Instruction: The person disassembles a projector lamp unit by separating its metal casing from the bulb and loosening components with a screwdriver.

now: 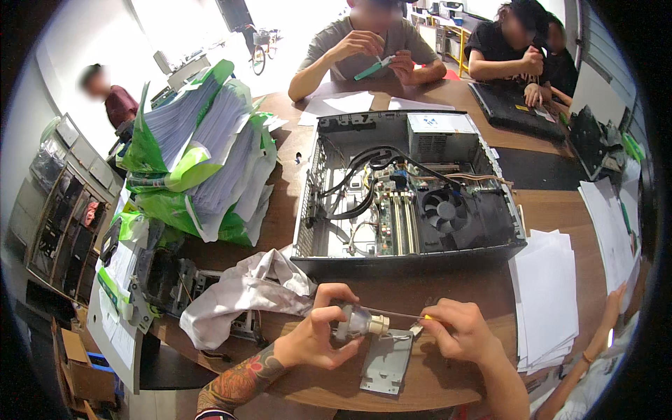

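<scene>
My left hand [315, 339] has its fingers curled around a small rounded, clear-and-grey piece with a cream-coloured end [378, 324]. A thin dark line, a rod or a wire, runs from near that piece toward my right hand [463, 332]. My right fingertips pinch a small part with a yellow bit [427, 317] at that line's end; its kind is hard to make out. Below and between the hands a flat grey metal plate [386, 364] lies on the table. Beyond them stands an opened desktop computer case [413, 260], showing its fan [443, 208], memory slots and black cables.
A tall stack of papers in green wrappers [199, 164] stands left of the case. A crumpled pale cloth [245, 290] lies by my left forearm. White sheets [546, 301] lie at right. Across the table sit other people, one by a black laptop [514, 115].
</scene>
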A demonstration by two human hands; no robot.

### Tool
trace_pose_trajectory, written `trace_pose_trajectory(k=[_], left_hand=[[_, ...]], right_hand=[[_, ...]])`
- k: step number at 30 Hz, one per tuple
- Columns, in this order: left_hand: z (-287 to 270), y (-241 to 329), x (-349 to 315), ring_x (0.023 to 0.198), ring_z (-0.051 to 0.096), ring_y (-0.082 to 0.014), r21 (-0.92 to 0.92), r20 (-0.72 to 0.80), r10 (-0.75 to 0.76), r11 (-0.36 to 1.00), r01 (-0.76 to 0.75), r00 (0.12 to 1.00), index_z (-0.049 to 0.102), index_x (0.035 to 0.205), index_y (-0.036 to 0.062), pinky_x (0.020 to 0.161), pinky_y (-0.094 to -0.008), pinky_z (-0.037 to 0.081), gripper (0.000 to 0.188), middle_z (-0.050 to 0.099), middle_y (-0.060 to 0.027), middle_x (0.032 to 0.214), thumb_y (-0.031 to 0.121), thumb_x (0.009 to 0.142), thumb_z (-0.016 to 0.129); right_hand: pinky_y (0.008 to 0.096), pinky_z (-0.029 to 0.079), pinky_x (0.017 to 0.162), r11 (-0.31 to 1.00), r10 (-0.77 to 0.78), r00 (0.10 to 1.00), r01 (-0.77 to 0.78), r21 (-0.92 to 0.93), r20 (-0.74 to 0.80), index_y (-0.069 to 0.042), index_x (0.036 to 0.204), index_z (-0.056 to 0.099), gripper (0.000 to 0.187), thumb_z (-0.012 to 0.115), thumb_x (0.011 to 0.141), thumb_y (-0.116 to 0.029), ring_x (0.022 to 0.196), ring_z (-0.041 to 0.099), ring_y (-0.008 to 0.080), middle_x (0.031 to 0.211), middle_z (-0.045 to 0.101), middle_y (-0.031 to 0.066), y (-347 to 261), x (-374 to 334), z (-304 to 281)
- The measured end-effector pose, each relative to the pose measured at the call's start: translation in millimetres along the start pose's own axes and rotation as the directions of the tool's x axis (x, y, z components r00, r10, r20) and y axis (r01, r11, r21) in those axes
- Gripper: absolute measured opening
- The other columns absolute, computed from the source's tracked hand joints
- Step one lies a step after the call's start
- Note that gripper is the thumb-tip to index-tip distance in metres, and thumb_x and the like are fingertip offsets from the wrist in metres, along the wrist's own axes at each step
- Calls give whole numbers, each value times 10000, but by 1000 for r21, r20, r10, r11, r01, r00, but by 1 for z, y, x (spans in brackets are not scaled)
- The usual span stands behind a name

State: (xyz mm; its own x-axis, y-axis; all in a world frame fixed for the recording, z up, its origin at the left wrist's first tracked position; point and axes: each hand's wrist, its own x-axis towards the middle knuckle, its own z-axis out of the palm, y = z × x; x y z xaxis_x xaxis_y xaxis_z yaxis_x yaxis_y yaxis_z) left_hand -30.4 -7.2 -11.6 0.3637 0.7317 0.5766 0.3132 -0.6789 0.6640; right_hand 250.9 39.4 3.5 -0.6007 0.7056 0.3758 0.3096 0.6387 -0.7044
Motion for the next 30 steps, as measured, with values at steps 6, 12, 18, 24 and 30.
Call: trace_pose_trajectory(k=[6,12,18,24,30], left_hand=[[-3,2,4,1000,535,-327,84,50,12,996,-17,999,248,1102,128,846,-435,471,698,413,-249,1129,1,656,770],[-1,-1,2,1004,539,-333,61,55,-9,998,5,998,246,1108,131,844,-439,481,708,402,-252,1139,1,654,774],[3,2,0,1068,525,-353,5,10,20,1000,-20,1000,317,1132,137,882,-448,465,667,400,-231,1189,-11,679,784],[1,-2,-2,1071,496,-348,-22,7,-26,999,26,1000,304,1148,124,905,-449,438,667,412,-236,1180,-6,695,776],[2,-6,2,1060,480,-342,-17,13,-35,999,35,999,301,1149,117,906,-447,426,656,413,-238,1173,5,707,771]], right_hand=[[340,483,529,998,32,999,-30,51,-37,-27,907,643,147,737,804,-76,586,597,267,735,596,110,-9,3,3],[326,480,525,998,-36,992,29,-60,-124,-34,888,655,151,756,784,-75,614,604,243,735,601,97,-1,2,1],[318,478,533,990,116,992,-111,87,-57,-28,830,678,91,749,786,-63,614,605,245,725,603,106,-1,0,-2],[328,477,558,978,147,987,-134,163,-69,-19,921,629,178,745,793,-62,621,600,263,761,596,120,-12,5,2],[327,466,493,832,-324,946,278,-480,-14,-46,916,655,133,722,806,-79,610,576,222,770,568,56,1,-1,-1]])
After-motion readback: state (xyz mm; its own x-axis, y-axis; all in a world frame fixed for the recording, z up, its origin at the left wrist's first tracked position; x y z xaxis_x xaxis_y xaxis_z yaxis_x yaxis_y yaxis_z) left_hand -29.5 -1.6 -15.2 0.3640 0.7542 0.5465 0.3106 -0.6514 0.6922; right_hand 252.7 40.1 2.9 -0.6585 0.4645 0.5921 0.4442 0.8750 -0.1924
